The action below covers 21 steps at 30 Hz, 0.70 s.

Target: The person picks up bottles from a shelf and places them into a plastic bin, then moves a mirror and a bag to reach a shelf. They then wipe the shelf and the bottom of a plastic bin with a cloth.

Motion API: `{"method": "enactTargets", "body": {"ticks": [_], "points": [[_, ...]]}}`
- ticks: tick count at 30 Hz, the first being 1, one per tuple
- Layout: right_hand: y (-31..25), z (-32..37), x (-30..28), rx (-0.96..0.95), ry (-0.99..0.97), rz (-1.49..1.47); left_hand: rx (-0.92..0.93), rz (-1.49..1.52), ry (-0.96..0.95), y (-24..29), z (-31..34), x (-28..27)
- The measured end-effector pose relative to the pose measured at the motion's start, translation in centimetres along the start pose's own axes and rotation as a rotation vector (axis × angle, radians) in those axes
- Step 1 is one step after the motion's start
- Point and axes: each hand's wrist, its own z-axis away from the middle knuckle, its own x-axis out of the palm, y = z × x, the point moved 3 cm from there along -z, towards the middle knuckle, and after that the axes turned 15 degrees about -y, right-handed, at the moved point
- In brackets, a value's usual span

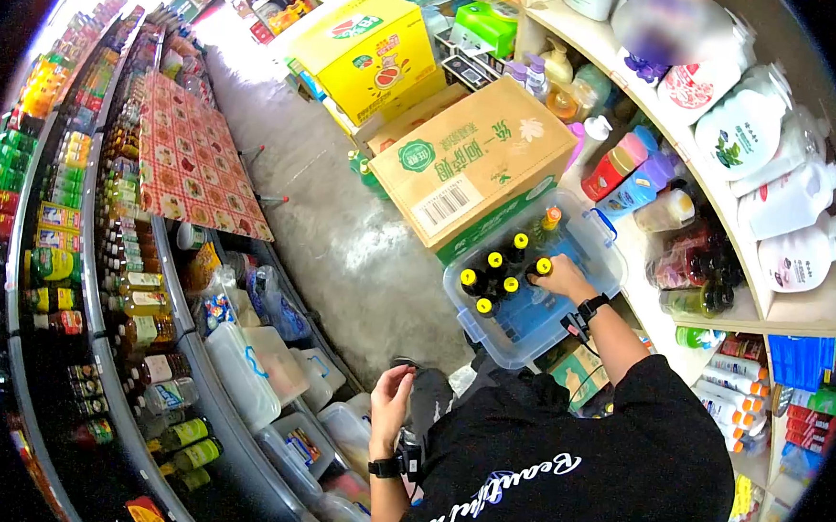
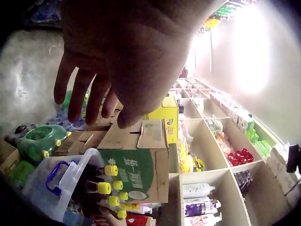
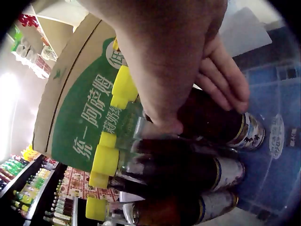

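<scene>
A clear plastic bin (image 1: 518, 339) with blue handles holds several dark bottles with yellow caps (image 1: 495, 260) and one with an orange cap (image 1: 553, 215). Inside the bin, my right hand (image 1: 564, 278) grips a dark bottle (image 1: 540, 268). The right wrist view shows that hand (image 3: 188, 70) with thumb and fingers around the dark bottle (image 3: 202, 117), beside other bottles standing in a group (image 3: 178, 172). Away from the bin, my left hand (image 1: 390, 403) hangs with fingers loosely bent, holding nothing; it fills the top of the left wrist view (image 2: 122, 52).
A brown carton (image 1: 477, 159) stands against the bin's far side, with a yellow box (image 1: 368, 57) beyond it. Shelves of toiletries (image 1: 741, 137) rise at right. Drink shelves (image 1: 147, 311) and clear tubs (image 1: 243, 375) line the left, across the concrete floor (image 1: 342, 256).
</scene>
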Motion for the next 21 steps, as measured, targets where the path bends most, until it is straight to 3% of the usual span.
{"method": "enactTargets", "body": {"ticks": [3, 6, 10, 13, 14, 15, 17, 18, 21], "points": [[-1.5, 0.1, -0.6, -0.111, 0.073, -0.032, 0.008, 0.032, 0.008, -0.1, 0.3, -0.1], [-1.9, -1.3, -0.6, -0.152, 0.016, 0.032, -0.014, 0.007, 0.039, 0.4, 0.7, -0.1], [-2.6, -1.7, -0.7, -0.020, -0.066, 0.132, -0.025, -0.050, 0.020, -0.6, 0.8, -0.6], [0.1, -2.8, 0.5, -0.232, -0.109, -0.066, -0.064, -0.062, 0.055, -1.2, 1.7, -0.9], [2.5, -4.0, 1.3, -0.278, -0.072, -0.002, -0.085, -0.080, 0.069, -0.7, 2.0, -1.0], [3.3, -4.6, 1.3, -0.167, -0.134, 0.123, -0.069, -0.093, 0.100, -0.7, 2.4, -1.3], [2.5, -4.3, 1.2, -0.114, -0.062, 0.154, -0.047, -0.118, 0.145, -0.8, 2.9, -2.4], [0.2, -3.2, 0.7, -0.122, -0.114, 0.214, -0.036, -0.128, 0.152, -0.8, 3.1, -3.2], [3.3, -4.4, 1.4, -0.001, -0.100, 0.123, 0.006, -0.082, 0.252, -0.4, 4.7, -5.9]]}}
